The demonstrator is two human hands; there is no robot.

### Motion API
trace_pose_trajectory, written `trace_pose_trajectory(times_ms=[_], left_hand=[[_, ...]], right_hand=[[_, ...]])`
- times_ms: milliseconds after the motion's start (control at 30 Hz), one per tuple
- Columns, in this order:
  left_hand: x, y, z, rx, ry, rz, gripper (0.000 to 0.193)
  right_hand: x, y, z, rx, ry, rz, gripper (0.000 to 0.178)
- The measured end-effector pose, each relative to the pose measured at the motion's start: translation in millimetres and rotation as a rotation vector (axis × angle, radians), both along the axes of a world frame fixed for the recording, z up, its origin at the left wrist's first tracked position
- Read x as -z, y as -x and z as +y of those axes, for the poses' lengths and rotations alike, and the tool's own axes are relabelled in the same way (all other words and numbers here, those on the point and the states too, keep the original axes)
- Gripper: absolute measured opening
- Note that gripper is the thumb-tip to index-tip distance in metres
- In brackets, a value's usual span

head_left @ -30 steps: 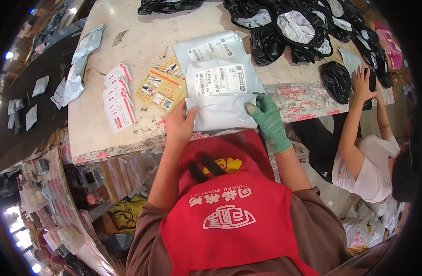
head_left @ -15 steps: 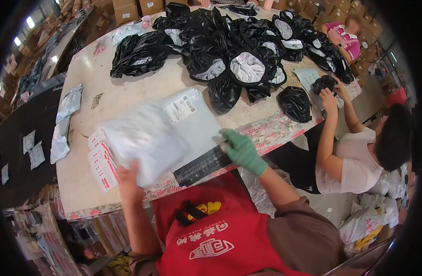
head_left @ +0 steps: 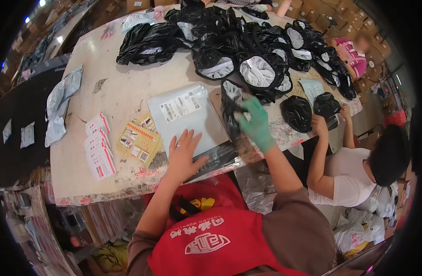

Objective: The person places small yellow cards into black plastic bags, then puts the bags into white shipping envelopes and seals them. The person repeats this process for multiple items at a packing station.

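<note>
Currently, the flat grey plastic mailer bag [head_left: 188, 117] lies near-centre on the surface [head_left: 119, 87], long axis running near-right to far-left. Left hand [head_left: 184, 154] rests flat, fingers spread, on its near edge. Gloved right hand [head_left: 255, 123] grips a black plastic bag [head_left: 230, 108].

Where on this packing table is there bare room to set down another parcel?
The widest bare stretch of the table lies between the heap of black bags, the grey mailers at the left edge and the label strips. The near edge is crowded: left hand on the grey parcel, gloved right hand gripping a black bag, yellow sheets alongside.
</note>
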State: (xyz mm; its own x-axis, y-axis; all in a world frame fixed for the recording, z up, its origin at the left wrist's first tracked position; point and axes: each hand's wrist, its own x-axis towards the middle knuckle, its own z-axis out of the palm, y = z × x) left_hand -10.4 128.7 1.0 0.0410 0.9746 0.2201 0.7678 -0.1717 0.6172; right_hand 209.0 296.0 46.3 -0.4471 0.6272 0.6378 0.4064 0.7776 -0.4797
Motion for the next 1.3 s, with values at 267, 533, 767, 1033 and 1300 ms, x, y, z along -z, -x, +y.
trace_pose_trajectory(times_ms=[267,533,767,1033,1300], left_hand=[[-14.4,-12.8,23.1,-0.025,0.048,-0.659,0.084],[-34.0,-34.4,7.0,-0.001,-0.174,-0.421,0.059],[-56.0,-16.1,-33.2,-0.148,0.133,0.035,0.041],[-84.6,-2.6,-16.4,-0.080,-0.406,0.023,0.026],[-35.9,7.4,-23.9,-0.309,-0.120,-0.524,0.017]], right_hand=[[14.4,-1.4,-125.2,-0.248,0.195,0.003,0.044],[32.8,18.7,-110.5,0.138,0.491,0.139,0.043],[-18.6,8.0,-65.5,0.121,0.267,0.059,0.037],[-54.0,47.0,-68.7,-0.217,0.111,-0.266,0.045],[15.9,22.3,-60.8,0.078,0.171,-0.399,0.043]])
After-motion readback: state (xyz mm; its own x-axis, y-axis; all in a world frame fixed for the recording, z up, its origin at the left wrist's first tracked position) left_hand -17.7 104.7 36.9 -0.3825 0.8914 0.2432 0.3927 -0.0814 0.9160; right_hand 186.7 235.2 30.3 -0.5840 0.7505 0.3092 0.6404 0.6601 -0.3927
